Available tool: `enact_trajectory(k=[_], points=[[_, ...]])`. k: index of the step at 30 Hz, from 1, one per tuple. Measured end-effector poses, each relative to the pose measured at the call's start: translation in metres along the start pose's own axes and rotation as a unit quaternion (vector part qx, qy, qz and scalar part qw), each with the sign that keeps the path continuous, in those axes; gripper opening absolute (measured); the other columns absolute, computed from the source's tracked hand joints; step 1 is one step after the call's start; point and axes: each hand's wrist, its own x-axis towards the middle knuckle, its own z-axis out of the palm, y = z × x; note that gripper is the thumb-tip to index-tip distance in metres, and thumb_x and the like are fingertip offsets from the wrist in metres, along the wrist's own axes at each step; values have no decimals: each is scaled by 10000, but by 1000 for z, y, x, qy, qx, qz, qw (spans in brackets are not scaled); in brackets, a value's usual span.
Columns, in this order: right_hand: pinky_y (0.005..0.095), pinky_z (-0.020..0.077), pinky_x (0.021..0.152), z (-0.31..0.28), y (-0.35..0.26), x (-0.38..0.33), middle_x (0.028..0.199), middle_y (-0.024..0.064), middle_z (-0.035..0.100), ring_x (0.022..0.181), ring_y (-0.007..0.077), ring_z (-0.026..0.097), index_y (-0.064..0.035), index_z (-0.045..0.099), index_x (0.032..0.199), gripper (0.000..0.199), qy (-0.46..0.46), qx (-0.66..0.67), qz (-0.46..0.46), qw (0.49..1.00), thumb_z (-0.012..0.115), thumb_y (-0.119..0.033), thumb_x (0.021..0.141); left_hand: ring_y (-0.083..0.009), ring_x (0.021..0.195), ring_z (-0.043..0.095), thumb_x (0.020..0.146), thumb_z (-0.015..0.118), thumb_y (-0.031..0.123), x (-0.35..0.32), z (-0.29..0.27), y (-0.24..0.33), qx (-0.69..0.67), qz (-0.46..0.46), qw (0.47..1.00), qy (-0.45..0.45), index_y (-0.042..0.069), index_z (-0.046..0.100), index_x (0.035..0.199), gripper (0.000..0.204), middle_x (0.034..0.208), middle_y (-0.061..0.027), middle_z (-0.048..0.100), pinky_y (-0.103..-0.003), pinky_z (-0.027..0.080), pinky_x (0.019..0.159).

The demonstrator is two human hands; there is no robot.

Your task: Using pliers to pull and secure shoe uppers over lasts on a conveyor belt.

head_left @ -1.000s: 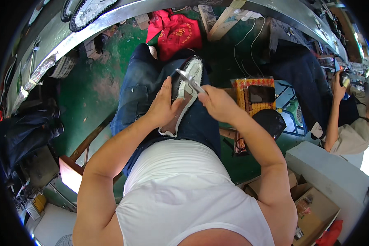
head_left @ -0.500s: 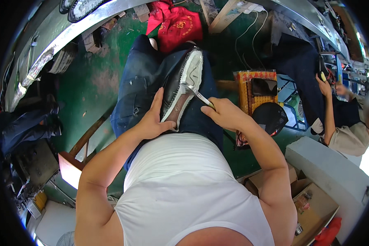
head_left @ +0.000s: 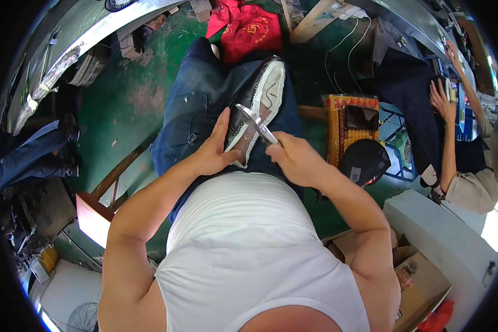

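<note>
A dark shoe upper on its form (head_left: 247,91) lies sole up along my thighs, its toe pointing away from me. The sole is pale around the rim, with a brown patch toward the heel and rough stitch-like edges. My left hand (head_left: 212,152) holds the heel end, thumb across the sole and fingers stretched along the side. My right hand (head_left: 296,157) grips the handle of a metal hammer (head_left: 255,123). Its head is lifted over the middle of the shoe, near the left edge, and looks slightly blurred.
A red cloth (head_left: 252,33) lies on the green floor ahead. To my right are a beaded seat mat (head_left: 337,141) with a phone (head_left: 361,118) and a dark cap (head_left: 365,161). A co-worker's hands (head_left: 444,100) are at the far right bench. Behind my right arm sits a cardboard box (head_left: 426,282).
The hammer has risen off the sole and swung left, its head turning. My left hand still holds the heel. The view has shifted slightly, and the co-worker's hands have moved apart.
</note>
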Motion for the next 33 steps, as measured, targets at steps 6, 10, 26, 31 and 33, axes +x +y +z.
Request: enact_trajectory(k=[6,10,26,31,33], points=[[474,504,747,4,20,-1,873,225,660,834,409,648,10,599,970,359,-117,-200,30,972,480,-327,1005,-315,1497,132,827,724,184,6,-8,15,26,-61,997,-39,-54,-117,1522,1117,1596,-289,79,-322,167,1187],[377,514,691,4,47,-16,819,168,647,739,286,657,8,587,973,385,-50,40,75,995,442,-342,1039,-444,1485,88,780,749,414,27,-10,53,183,-115,976,-11,-103,-78,1503,1214,1579,-334,50,-410,173,1207],[383,532,673,-5,50,-29,864,122,643,753,257,668,8,620,951,439,25,-55,175,983,536,-422,980,-345,1251,540,856,549,705,53,-84,112,-511,64,857,19,40,361,1475,927,1366,-186,541,-508,424,1074],[439,499,934,-12,22,-24,1230,191,571,1155,368,557,2,619,1195,451,102,-267,-27,958,653,-332,893,-282,966,693,865,459,759,111,-102,96,-546,45,833,77,65,558,1297,823,1083,-138,685,-461,582,844],[432,466,991,-24,18,-10,1321,187,503,1237,370,490,-1,562,1272,499,81,-236,-26,968,676,-290,881,-277,964,694,884,454,738,121,-113,96,-540,39,837,73,84,564,1294,781,1052,-129,695,-461,575,866]])
